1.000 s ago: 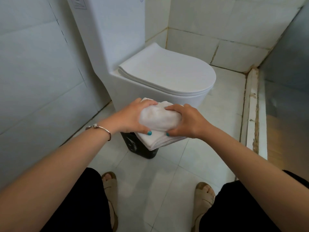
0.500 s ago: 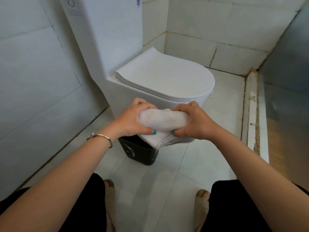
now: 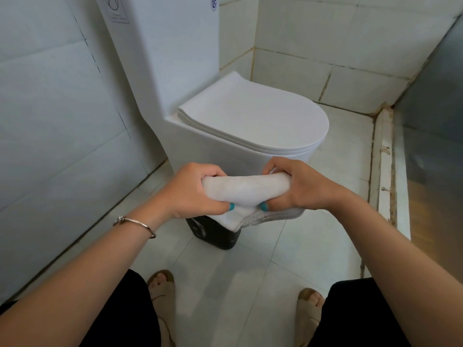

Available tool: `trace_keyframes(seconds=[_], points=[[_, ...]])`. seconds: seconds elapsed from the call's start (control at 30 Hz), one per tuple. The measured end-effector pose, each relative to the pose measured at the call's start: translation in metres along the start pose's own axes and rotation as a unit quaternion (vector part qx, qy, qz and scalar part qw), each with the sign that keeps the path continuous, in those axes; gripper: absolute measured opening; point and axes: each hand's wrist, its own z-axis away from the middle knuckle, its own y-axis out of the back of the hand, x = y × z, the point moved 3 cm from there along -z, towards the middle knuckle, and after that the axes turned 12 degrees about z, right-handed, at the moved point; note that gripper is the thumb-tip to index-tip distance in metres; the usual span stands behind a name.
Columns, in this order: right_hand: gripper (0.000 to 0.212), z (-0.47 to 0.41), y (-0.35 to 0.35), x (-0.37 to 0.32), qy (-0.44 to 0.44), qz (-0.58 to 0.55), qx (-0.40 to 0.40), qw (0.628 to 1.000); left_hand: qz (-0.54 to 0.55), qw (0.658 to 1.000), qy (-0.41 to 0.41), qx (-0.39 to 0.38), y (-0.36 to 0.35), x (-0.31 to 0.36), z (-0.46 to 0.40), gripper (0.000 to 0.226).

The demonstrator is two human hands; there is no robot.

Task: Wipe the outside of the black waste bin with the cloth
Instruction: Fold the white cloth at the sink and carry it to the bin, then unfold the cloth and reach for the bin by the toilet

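Two hands hold one white cloth above the floor. At the left, the left hand (image 3: pixel 193 190) has its fingers curled over the cloth's left end, thumb tucked under. Between the hands the cloth (image 3: pixel 244 190) is bunched into a soft roll, with folded layers and a stitched hem hanging loose beneath. It looks light and limp, with no stiffness of its own, so it will likely fold to the bin's curves; I judge it wipes best wadded into one palm, loose edges gathered in. At the right, the right hand (image 3: pixel 298 187) grips the other end the same way, thumb under.

Below the cloth and partly hidden by it, the bin (image 3: pixel 215 232) stands on the floor (image 3: pixel 225 284), touching or just beside the near side of the toilet (image 3: pixel 250 121). It looks like thin, smooth plastic: probably light and likely to slide on tile under a push. A steadying hold on its rim, hidden now, would suit.
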Motion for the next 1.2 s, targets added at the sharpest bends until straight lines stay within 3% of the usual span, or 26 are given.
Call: trace_keyframes(seconds=[0.07,0.17,0.3,0.4,0.5,0.6,0.63,0.7,0.77,0.87,0.93,1.07,1.13,1.2], points=[[0.065,-0.001,-0.001,-0.002,0.028,-0.088,-0.097,0.991,0.011,0.999,0.0,-0.035,0.005,0.002,0.004,0.031],[0.08,-0.005,-0.018,-0.003,0.008,-0.268,-0.191,0.944,0.011,0.994,-0.025,-0.11,0.007,0.007,0.008,0.039],[0.087,-0.011,-0.062,-0.022,-0.055,-0.477,-0.207,0.853,-0.021,0.981,-0.101,-0.167,0.003,0.016,0.008,0.042],[0.103,-0.004,-0.091,-0.023,-0.112,-0.531,-0.21,0.813,-0.038,0.98,-0.109,-0.164,0.008,0.017,0.007,0.045],[0.099,0.002,-0.124,-0.023,-0.176,-0.522,-0.261,0.793,-0.051,0.978,-0.118,-0.165,0.014,0.018,0.008,0.041],[0.133,0.003,-0.135,-0.008,-0.167,-0.572,-0.223,0.772,-0.075,0.976,-0.124,-0.166,0.017,0.019,0.008,0.041],[0.133,0.007,-0.134,-0.016,-0.148,-0.607,-0.231,0.746,-0.084,0.976,-0.127,-0.158,0.019,0.019,0.008,0.043],[0.108,0.014,-0.129,-0.029,-0.081,-0.643,-0.267,0.713,-0.105,0.976,-0.135,-0.136,0.024,0.018,0.007,0.045],[0.093,0.019,-0.117,-0.034,-0.063,-0.643,-0.231,0.728,-0.125,0.975,-0.144,-0.111,0.029,0.016,0.006,0.047],[0.104,0.016,-0.098,-0.043,-0.082,-0.624,-0.141,0.765,-0.173,0.969,-0.16,-0.072,0.033,0.012,0.006,0.056],[0.1,0.009,-0.087,-0.043,-0.092,-0.573,-0.044,0.813,-0.209,0.962,-0.164,-0.066,0.033,0.009,0.006,0.067],[0.086,0.011,-0.056,-0.044,-0.092,-0.308,0.127,0.938,-0.319,0.932,-0.138,-0.099,0.033,0.004,0.009,0.111],[0.083,0.011,-0.047,-0.042,-0.063,-0.172,0.157,0.97,-0.375,0.914,-0.108,-0.11,0.032,0.0,0.01,0.124],[0.079,0.009,-0.045,-0.037,-0.047,-0.124,0.164,0.978,-0.397,0.907,-0.094,-0.107,0.029,-0.005,0.01,0.128]])
